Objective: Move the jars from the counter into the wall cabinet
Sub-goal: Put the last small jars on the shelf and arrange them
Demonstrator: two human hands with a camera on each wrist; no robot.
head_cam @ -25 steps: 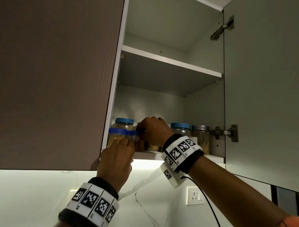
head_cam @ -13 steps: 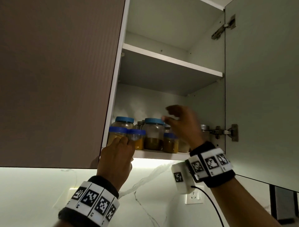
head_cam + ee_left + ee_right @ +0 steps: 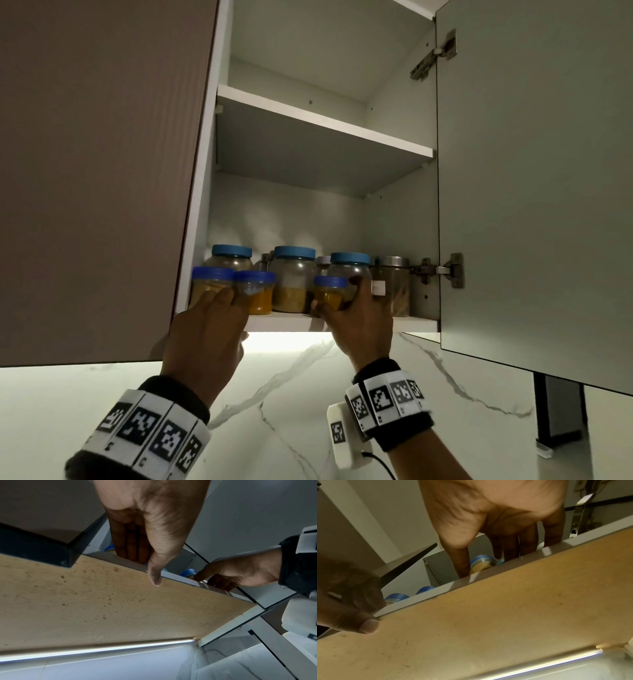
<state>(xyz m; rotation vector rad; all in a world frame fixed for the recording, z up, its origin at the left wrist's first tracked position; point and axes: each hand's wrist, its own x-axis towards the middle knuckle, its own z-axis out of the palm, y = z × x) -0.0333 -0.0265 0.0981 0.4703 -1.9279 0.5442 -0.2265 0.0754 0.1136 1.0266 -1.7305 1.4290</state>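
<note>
**Both hands on small jars at the shelf's front edge**

The small blue-lidded jar [image 3: 329,294] stands on the wall cabinet's bottom shelf [image 3: 284,322], the right hand [image 3: 356,318] curled round it. The left hand [image 3: 209,329] lays straight fingers against the front-left jar [image 3: 209,286]. Taller jars [image 3: 294,277] stand behind.

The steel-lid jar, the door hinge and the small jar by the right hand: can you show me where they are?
steel-lid jar [image 3: 394,287], head view, glass body.
door hinge [image 3: 454,270], head view, metal plate.
small jar [image 3: 329,294], head view, side under its blue lid.
</note>
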